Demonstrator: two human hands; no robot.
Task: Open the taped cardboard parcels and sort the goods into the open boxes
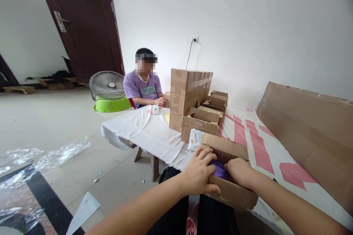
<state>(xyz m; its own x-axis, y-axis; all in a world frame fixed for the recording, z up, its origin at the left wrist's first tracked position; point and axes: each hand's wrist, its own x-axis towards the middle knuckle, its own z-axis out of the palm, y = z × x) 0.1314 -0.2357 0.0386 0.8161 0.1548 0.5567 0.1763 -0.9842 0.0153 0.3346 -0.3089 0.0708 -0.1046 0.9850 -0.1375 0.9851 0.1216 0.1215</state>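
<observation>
- One purple thing (pixel 220 170) is down inside one open brown box (pixel 231 193). I can't tell what it is, because the hands and the box hide part of it.
- The brown box is at the near edge of the table, above the person's legs.
- One left hand (pixel 198 172) grips the left end of the box. Its thumb is on the near wall, and the other fingers spread toward the far side.
- One right hand (pixel 239 170) dips into the box, right next to the purple thing. Its fingers are curled, but the tips are hidden, so I can't tell if they pinch it.
- One white packet (pixel 195 138) is just beside the box, behind the left hand.
- Farther back, three long boxes (pixel 178 103) are piled up, one on top of another.
- At least three open boxes (pixel 200 122) make a row beside the pile.
- One white cloth (pixel 138 124) with red patches covers the table.
- One other person (pixel 143 88) in a purple shirt sits past the pile, with two hands at one small box (pixel 167 97).
- One fan (pixel 107 85) and one green tub (pixel 112 105) are on the floor.
</observation>
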